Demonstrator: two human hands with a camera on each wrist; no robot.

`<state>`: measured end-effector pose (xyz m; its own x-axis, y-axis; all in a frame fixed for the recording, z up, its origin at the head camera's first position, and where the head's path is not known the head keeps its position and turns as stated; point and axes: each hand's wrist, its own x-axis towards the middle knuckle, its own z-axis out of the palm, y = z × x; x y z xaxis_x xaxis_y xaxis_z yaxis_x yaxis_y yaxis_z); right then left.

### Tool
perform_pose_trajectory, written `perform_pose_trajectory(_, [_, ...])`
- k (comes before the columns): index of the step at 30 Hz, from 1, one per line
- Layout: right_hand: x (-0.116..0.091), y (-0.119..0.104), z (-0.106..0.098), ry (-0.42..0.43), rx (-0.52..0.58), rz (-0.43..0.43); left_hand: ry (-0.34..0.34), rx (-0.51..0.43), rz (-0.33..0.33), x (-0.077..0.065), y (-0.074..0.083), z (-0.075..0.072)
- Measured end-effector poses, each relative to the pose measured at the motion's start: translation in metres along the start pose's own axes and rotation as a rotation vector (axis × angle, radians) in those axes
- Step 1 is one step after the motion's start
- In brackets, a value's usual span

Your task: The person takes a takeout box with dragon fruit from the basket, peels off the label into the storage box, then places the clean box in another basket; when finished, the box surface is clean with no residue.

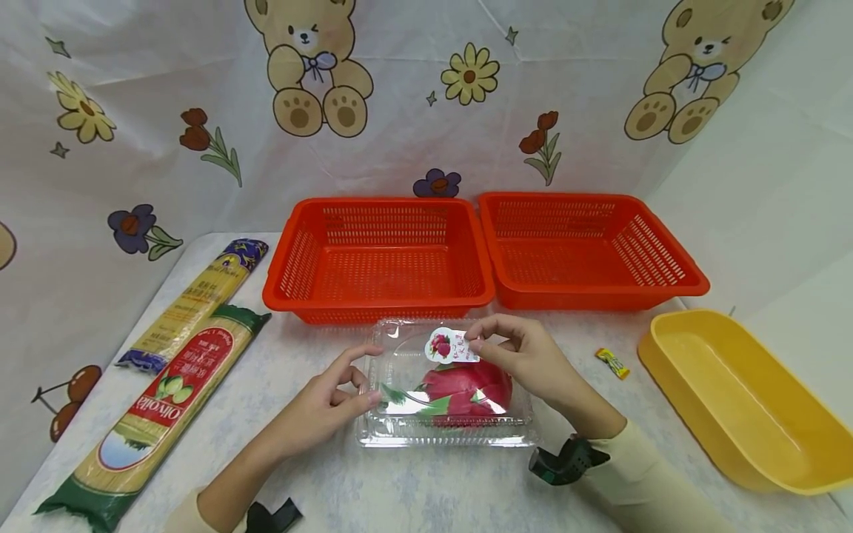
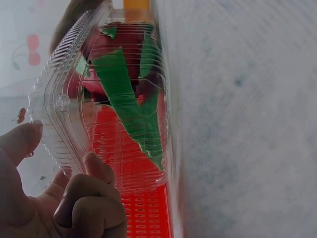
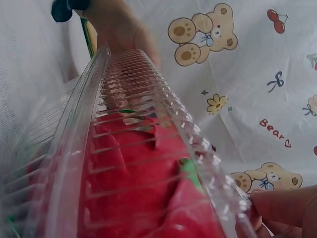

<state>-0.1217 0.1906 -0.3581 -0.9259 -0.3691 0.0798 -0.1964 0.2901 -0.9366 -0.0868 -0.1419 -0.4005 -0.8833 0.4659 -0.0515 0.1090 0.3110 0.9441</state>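
A clear plastic clamshell box [image 1: 401,437] lies lidded on the table, with a red dragon fruit [image 1: 460,389] with green scales inside. At the box's left side, my left hand [image 1: 323,407] holds the edge, thumb and index finger on the rim and the other fingers curled in. Over the lid, my right hand [image 1: 526,355] pinches the right end of a white sticker label [image 1: 441,346] printed with a dragon fruit. In the right wrist view, fingertips [image 3: 282,203] meet the top of the lid. Whether the label is stuck down under those fingers cannot be seen.
Two red baskets [image 1: 380,303] [image 1: 600,296] stand behind the box. A yellow tub [image 1: 740,400] and a small yellow wrapped candy [image 1: 611,363] are at the right. Two packs of noodles [image 1: 193,311] [image 1: 156,414] lie at the left.
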Motion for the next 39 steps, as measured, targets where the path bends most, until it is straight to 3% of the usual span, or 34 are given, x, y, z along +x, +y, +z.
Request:
perform_pose_trajectory(7, [-0.004,-0.003,-0.004,0.032,0.009,-0.005,-0.001,-0.009,0.031,0.0,-0.002,0.0])
perform_pose_trajectory(14, [-0.027,-0.011,-0.014,0.128,-0.047,0.08,-0.027,-0.031,0.055,0.001,-0.002,0.0])
perform_pose_trajectory(26, [-0.084,-0.02,-0.052,0.328,-0.151,0.084,0.065,-0.032,-0.087,0.002,0.003,-0.001])
perform_pose_trajectory(29, [-0.103,-0.023,-0.066,0.408,-0.178,0.156,0.071,-0.027,-0.094,0.002,0.003,-0.001])
perform_pose_trajectory(33, [-0.126,-0.02,-0.09,0.527,-0.073,0.221,0.066,-0.023,-0.103,0.003,0.003,-0.001])
perform_pose_trajectory(36, [-0.138,-0.014,-0.105,0.616,0.104,0.133,0.062,-0.025,-0.107,0.003,0.002,-0.002])
perform_pose_trajectory(39, [-0.147,-0.008,-0.12,0.707,0.215,0.051,0.059,-0.03,-0.109,0.003,0.002,-0.002])
